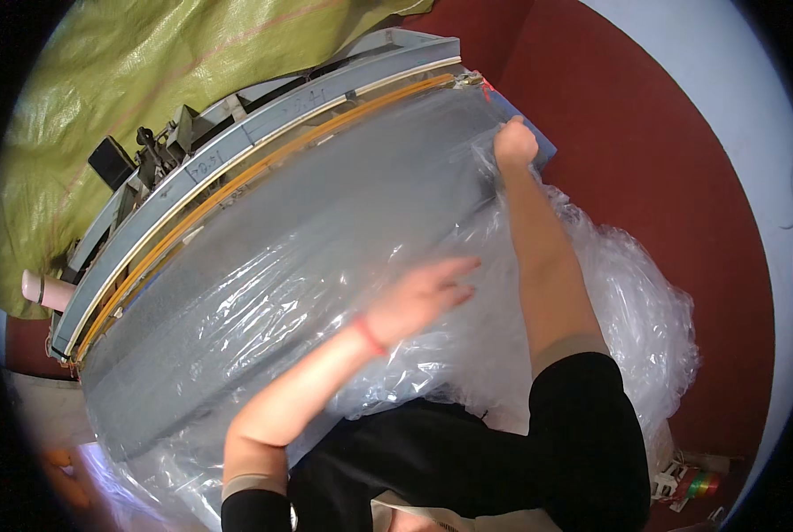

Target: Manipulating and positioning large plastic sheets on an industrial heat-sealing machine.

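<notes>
Clear plastic film [263, 293] lies over a long grey worktop [325, 186] and bunches up in front of me and to the right. My right hand [515, 144] is closed in a fist on the film at the far right corner of the worktop. Above the middle of the film is my left hand [421, 297], a little blurred, its fingers stretched toward the right. Nothing shows in it. A red band [370, 337] circles the left wrist.
Behind the worktop runs a long grey metal rail [219, 146] with an orange strip [263, 158] along it. A black box [113, 162] and a pink bottle [47, 290] stand at the far left. Yellow-green sheeting [166, 53] hangs behind. A dark red wall [644, 168] rises at right.
</notes>
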`<control>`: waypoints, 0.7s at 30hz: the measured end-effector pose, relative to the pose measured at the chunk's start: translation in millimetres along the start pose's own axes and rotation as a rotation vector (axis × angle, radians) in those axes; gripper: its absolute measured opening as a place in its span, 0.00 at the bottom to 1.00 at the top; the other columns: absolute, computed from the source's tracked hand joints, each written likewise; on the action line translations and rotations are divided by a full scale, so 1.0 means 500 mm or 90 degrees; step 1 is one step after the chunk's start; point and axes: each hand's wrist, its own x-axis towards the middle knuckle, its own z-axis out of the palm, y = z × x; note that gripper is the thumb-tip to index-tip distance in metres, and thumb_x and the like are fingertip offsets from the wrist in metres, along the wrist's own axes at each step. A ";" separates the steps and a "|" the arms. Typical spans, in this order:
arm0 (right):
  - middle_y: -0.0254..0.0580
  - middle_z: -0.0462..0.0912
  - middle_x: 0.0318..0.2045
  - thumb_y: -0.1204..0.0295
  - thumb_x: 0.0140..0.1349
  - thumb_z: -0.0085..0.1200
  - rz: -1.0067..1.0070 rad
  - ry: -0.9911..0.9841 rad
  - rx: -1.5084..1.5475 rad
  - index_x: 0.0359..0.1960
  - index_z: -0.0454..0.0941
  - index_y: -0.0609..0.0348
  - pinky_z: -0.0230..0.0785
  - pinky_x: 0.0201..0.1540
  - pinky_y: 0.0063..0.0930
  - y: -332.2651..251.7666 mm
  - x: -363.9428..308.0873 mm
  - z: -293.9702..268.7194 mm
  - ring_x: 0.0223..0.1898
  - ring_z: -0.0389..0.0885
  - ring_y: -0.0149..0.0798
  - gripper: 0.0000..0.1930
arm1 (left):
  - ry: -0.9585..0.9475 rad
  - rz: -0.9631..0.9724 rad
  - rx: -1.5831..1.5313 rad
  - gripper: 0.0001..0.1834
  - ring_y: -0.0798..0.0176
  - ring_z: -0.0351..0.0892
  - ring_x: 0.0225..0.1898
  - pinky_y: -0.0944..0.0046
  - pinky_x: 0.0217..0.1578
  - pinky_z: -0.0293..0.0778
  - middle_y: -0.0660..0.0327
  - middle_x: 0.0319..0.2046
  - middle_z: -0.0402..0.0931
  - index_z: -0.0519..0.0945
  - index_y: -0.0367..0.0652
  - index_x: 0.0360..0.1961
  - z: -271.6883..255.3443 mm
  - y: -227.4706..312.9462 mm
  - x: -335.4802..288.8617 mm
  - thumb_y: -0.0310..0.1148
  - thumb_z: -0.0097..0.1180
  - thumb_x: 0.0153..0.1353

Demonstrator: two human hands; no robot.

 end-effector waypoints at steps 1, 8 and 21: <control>0.53 0.79 0.33 0.68 0.58 0.43 0.013 -0.014 -0.002 0.37 0.70 0.61 0.70 0.40 0.40 0.006 0.005 0.004 0.38 0.79 0.48 0.11 | 0.021 0.016 0.075 0.29 0.58 0.66 0.53 0.63 0.53 0.62 0.51 0.54 0.63 0.57 0.37 0.59 0.029 -0.041 0.041 0.34 0.50 0.57; 0.54 0.79 0.34 0.70 0.58 0.39 0.026 -0.026 0.005 0.39 0.70 0.62 0.70 0.40 0.40 0.021 0.028 0.006 0.38 0.78 0.51 0.11 | 0.082 -0.199 0.387 0.32 0.60 0.75 0.42 0.62 0.44 0.69 0.53 0.46 0.72 0.59 0.37 0.58 0.071 -0.137 0.099 0.36 0.55 0.55; 0.51 0.80 0.31 0.62 0.58 0.45 -0.126 0.020 -0.051 0.36 0.72 0.63 0.72 0.34 0.40 -0.009 -0.021 -0.020 0.34 0.79 0.50 0.15 | -0.111 0.336 -0.058 0.07 0.55 0.73 0.41 0.55 0.47 0.59 0.58 0.28 0.75 0.77 0.41 0.27 -0.081 0.083 -0.282 0.33 0.59 0.50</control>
